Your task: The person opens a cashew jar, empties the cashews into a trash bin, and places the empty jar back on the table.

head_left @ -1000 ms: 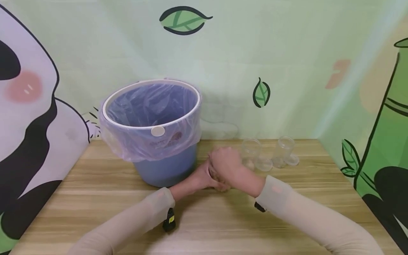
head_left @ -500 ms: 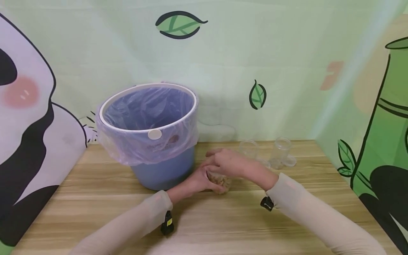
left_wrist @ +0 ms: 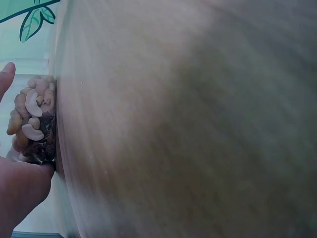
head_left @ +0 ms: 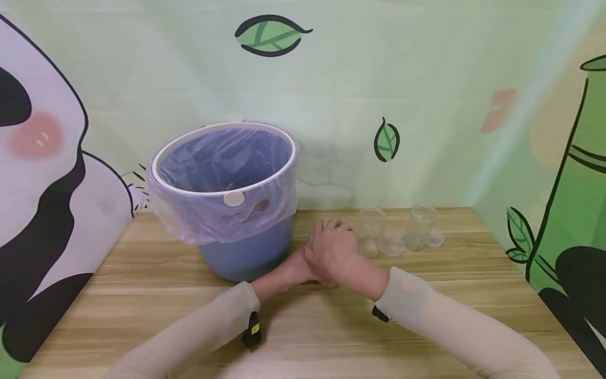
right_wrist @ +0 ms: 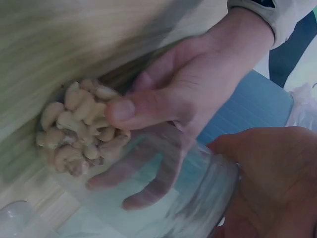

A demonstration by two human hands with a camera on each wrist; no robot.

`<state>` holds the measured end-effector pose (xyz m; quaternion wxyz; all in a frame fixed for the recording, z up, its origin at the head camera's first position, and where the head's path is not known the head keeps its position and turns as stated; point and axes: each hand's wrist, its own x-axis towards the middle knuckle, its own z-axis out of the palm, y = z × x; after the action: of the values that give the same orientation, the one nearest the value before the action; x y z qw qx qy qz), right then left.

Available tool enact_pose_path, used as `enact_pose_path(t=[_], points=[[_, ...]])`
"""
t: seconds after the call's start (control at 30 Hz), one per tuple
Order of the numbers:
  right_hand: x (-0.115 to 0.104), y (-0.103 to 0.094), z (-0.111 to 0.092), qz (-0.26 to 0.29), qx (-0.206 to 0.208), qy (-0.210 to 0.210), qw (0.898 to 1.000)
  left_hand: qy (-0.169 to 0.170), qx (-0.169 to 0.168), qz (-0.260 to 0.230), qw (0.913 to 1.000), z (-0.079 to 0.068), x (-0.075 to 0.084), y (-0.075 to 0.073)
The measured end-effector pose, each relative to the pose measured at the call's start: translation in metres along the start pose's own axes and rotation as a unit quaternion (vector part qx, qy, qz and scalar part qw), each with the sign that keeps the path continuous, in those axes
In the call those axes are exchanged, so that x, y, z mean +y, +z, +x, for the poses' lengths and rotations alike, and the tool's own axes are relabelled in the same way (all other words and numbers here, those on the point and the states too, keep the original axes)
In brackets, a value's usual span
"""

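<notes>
My left hand (head_left: 293,267) grips a clear jar (right_wrist: 210,193) low over the wooden table, close to the bin. In the right wrist view its thumb and fingers wrap the jar from the side. Cashews (right_wrist: 81,124) fill the jar's bottom end, and the left wrist view shows them too (left_wrist: 34,106). Over the jar's top lies my right hand (head_left: 336,250), thumb at the neck and fingers bent across the end, gripping there. The hands hide most of the jar in the head view.
A blue bin (head_left: 251,258) lined with a clear bag stands to the left of the hands. Two more clear jars (head_left: 372,221) (head_left: 423,226) stand behind to the right, each with a clear disc-shaped lid (head_left: 392,245) (head_left: 433,238) beside it. A patterned cloth (head_left: 331,79) hangs behind the table.
Half a second ago my right hand lifted off the jar's top to the right, its fingers loosened and cashews showing; now it is back around the top. My left hand keeps holding the jar.
</notes>
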<state>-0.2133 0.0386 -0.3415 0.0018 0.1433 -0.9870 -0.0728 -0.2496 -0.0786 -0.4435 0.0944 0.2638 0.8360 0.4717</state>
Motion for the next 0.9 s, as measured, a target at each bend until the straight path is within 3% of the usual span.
enact_pose_path(t=[0.13, 0.27, 0.37, 0.5, 0.7, 0.9], points=[[0.005, 0.006, 0.001, -0.002, 0.004, -0.029, 1.000, -0.015, 0.002, -0.003, 0.9999, 0.001, 0.001, -0.001], [0.015, 0.012, 0.002, 0.025, 0.016, -0.072, 0.997, 0.025, 0.009, 0.048, 0.9985, 0.004, 0.003, -0.001], [0.022, 0.019, 0.002, 0.052, 0.053, -0.112, 0.991, 0.065, 0.013, 0.104, 0.9923, 0.006, 0.003, -0.001], [0.027, 0.027, 0.000, 0.069, 0.112, -0.154, 0.979, 0.075, 0.013, 0.117, 0.9902, 0.004, 0.002, 0.000], [0.033, 0.028, 0.001, 0.058, 0.134, -0.201, 0.969, 0.051, 0.004, 0.074, 0.9959, 0.002, 0.003, 0.001], [0.041, 0.035, 0.005, 0.026, 0.197, -0.272, 0.941, 0.007, -0.001, -0.030, 0.9995, 0.003, 0.000, 0.004]])
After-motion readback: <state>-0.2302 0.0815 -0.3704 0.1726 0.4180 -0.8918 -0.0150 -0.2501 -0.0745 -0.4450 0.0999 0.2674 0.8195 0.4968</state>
